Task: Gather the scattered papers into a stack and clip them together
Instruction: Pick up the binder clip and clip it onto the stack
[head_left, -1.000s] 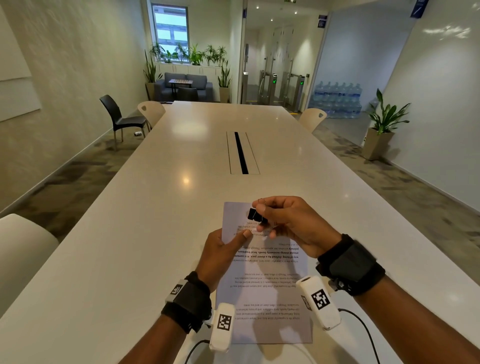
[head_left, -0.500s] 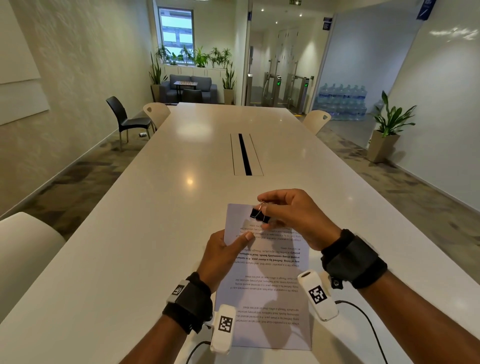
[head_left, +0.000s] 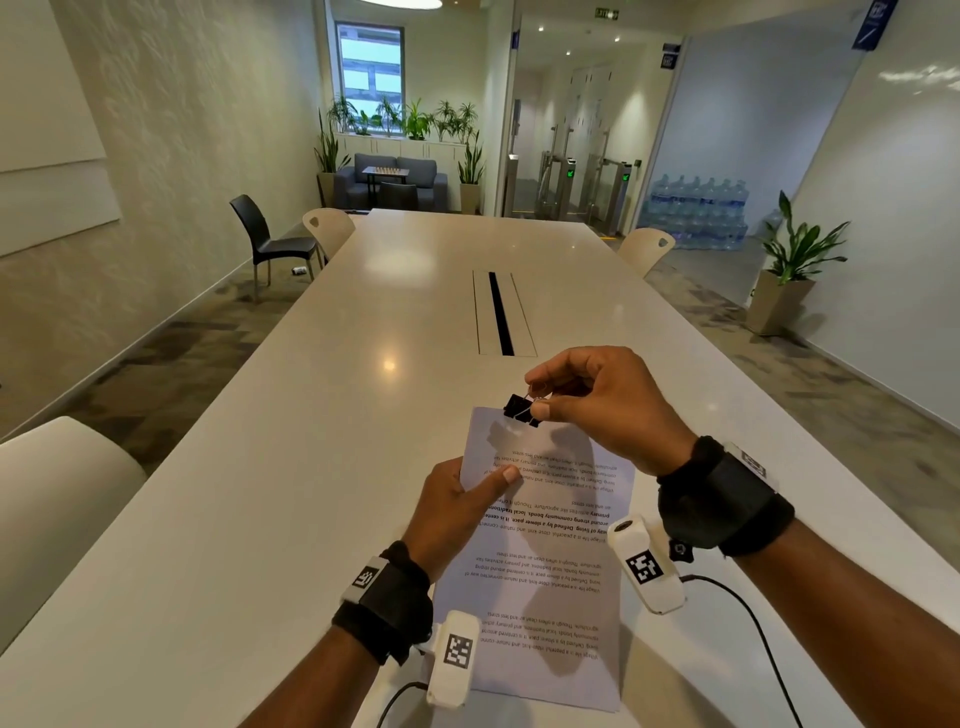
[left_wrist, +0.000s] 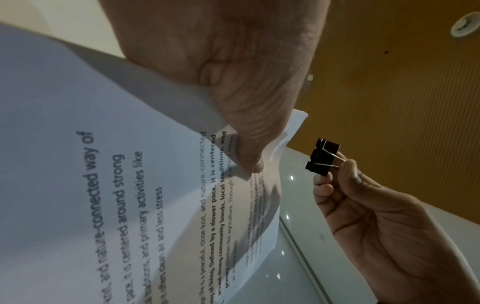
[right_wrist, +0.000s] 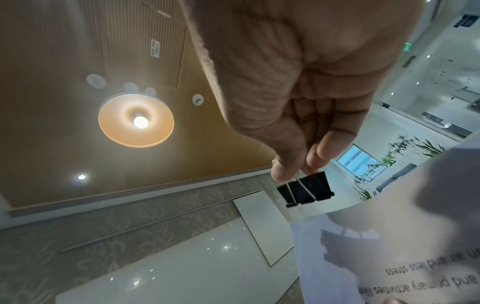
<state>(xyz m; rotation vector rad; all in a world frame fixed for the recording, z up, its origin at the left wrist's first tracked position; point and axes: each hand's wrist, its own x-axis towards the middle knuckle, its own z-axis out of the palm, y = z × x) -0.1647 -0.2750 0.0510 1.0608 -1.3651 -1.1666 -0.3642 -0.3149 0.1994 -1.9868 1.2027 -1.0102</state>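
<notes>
Clipping step — our right hand (head_left: 597, 400) pinches the black metal binder clip (head_left: 521, 410) by its wire handles at the white printed paper stack's (head_left: 545, 545) twelve-o'clock edge; our left hand (head_left: 457, 509) pinches the stack — next, squeeze the clip open and slide it on.

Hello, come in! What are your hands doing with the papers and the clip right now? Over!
Left hand pinches the papers. Right hand pinches the binder clip by its wire handles, near the top edge, not on yet. Nothing in the way.

Printed white paper stack (head_left: 545, 561) lifted off table, black binder clip (head_left: 521, 410) near its far edge
</notes>
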